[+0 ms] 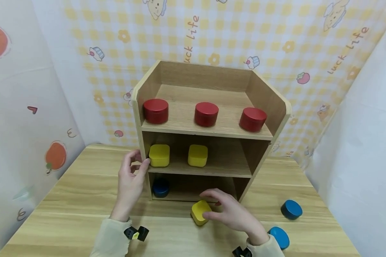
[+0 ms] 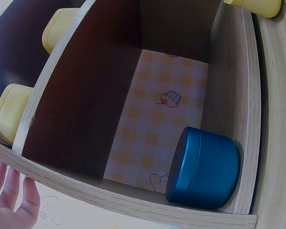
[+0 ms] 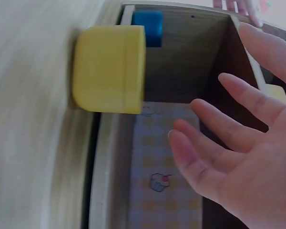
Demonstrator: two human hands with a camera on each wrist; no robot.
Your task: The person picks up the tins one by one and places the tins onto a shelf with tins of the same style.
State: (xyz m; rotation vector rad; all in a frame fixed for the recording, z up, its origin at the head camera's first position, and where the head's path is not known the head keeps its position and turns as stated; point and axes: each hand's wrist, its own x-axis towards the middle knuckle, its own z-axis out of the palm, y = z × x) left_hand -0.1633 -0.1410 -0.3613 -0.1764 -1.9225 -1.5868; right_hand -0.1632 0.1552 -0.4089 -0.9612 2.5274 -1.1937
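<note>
On my head feed the right hand (image 1: 233,212) seems to overlap the yellow tin (image 1: 198,210) on the table (image 1: 167,235), just in front of the shelf (image 1: 225,135), yet the right wrist feed shows me its fingers loosely spread, apart from the tin. I see the left hand (image 1: 132,182) gripping the shelf's left edge between thumb and fingers. Only the left wrist feed gives me the lid seam on the blue tin (image 2: 205,169) in the bottom compartment, shadowed from above.
</note>
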